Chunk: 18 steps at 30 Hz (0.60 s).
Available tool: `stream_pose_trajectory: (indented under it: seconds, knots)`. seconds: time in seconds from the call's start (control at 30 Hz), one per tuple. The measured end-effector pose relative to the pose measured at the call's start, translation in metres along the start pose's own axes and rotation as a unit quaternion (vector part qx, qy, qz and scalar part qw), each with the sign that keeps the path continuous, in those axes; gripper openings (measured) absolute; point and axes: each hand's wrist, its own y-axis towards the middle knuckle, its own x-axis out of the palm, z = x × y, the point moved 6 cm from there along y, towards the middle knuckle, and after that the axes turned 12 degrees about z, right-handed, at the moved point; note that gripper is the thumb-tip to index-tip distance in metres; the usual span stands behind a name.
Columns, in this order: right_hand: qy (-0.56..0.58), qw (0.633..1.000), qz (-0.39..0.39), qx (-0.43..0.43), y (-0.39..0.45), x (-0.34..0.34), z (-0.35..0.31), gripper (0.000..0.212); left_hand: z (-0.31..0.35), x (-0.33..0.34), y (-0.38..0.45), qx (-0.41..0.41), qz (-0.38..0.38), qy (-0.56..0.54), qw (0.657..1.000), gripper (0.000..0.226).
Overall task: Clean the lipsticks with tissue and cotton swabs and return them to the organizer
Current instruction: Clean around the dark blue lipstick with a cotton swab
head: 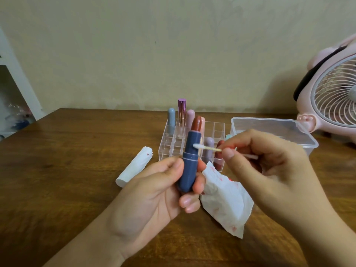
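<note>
My left hand [159, 187] grips an uncapped dark blue lipstick [189, 162] upright, its brown-red bullet twisted out at the top. My right hand [265, 162] pinches a cotton swab [207, 148] between thumb and finger; the swab's white tip touches the blue tube's upper collar. A crumpled white tissue [225, 201] with red smears lies on the table under my hands. Behind stands the clear acrylic organizer [213, 128], holding several capped lipsticks: grey-blue [171, 117], metallic purple [181, 110], pale pink [190, 117], lilac [209, 145] and dark red [218, 157].
A rolled white tissue pack [133, 167] lies left of the organizer on the brown wooden table [67, 160]. A clear lidded plastic box [269, 126] sits at the back right, and a pink desk fan [331, 97] stands at the far right edge. The wall is close behind.
</note>
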Motion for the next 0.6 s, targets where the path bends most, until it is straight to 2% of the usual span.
stream_pose_trajectory:
  seconds: [0.1, 0.2, 0.37, 0.53, 0.6]
  knots:
    - [-0.036, 0.999, 0.015, -0.004, 0.0036, -0.0029, -0.0001, 0.012, -0.0017, 0.0007, 0.0021, -0.002, -0.010, 0.002, 1.000, 0.031]
    - [-0.011, 1.000, -0.007, 0.004, 0.0002, 0.0014, 0.0008, 0.015, -0.0011, 0.0001, 0.0027, 0.000, -0.002, 0.000, 1.000, 0.032]
    - [-0.031, 0.999, 0.017, 0.006, 0.0034, -0.0028, 0.0003, 0.014, 0.0004, 0.0015, -0.0003, 0.007, 0.055, 0.034, 0.998, 0.018]
    - [-0.011, 1.000, -0.015, 0.001, 0.0004, 0.0017, -0.0011, 0.014, 0.0017, 0.0025, -0.0015, 0.007, 0.042, 0.031, 0.999, 0.026]
    - [-0.008, 1.000, -0.003, 0.004, 0.0009, -0.0001, -0.0008, 0.013, 0.0010, 0.0011, -0.0013, 0.004, 0.054, 0.035, 0.998, 0.026]
